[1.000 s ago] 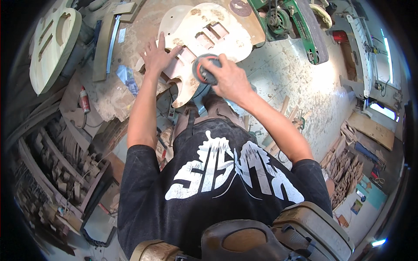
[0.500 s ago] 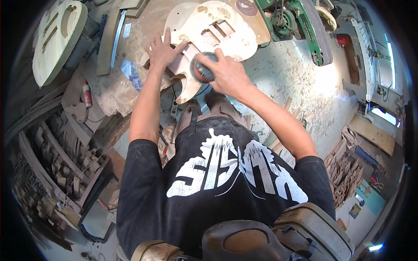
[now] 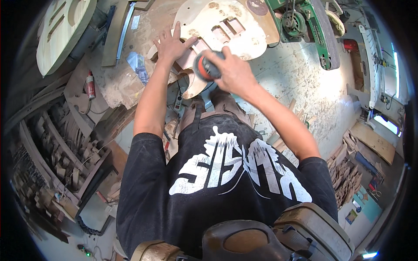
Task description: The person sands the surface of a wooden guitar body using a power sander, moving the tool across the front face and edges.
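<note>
A pale wooden electric guitar body (image 3: 248, 37) with routed cavities lies on the worktable, its near horn jutting past the table's edge. My left hand (image 3: 170, 47) rests on the body's left part, beside the neck pocket, fingers spread. In my right hand (image 3: 235, 73) is a round power sander (image 3: 203, 66), black with an orange-red band. Its disc is at the near edge of the body, by the base of that horn. My palm and fingers wrap the sander's top. The underside of the disc is hidden.
A green belt sander (image 3: 307, 30) stands to the right of the table. At the far left is another guitar body (image 3: 65, 37). A red bottle (image 3: 90, 87) and clear plastic (image 3: 138, 67) lie left of my arm. Wood offcuts (image 3: 65, 161) fill racks at lower left.
The whole view has shifted, so the table and guitar body appear farther right and higher. Against the body, the sander has moved slightly toward the near horn. My left hand stays spread on the wood.
</note>
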The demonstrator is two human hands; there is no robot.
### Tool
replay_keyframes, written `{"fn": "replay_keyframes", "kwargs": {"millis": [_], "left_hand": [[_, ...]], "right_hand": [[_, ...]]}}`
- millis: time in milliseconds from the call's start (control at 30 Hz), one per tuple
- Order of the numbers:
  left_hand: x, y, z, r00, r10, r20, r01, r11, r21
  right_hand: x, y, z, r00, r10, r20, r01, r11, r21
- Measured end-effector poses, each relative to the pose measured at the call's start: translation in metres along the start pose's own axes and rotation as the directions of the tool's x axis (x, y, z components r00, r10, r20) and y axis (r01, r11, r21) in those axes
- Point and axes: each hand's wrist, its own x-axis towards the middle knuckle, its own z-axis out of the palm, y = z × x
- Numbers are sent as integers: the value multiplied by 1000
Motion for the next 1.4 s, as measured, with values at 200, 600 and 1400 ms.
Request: {"fn": "replay_keyframes", "kwargs": {"millis": [200,600,1400], "left_hand": [[-1,-1,0,1000,10,6,-9,1000,-21],[1,-1,5,998,30,-52,-31,999,-10],[8,-6,26,991,30,-134,-36,998,-44]], "right_hand": [[-17,-8,6,999,-44,9,44,999,33],[-46,-12,13,997,-76,-3,76,997,-18],[-65,-42,35,960,-275,51,277,959,-54]]}}
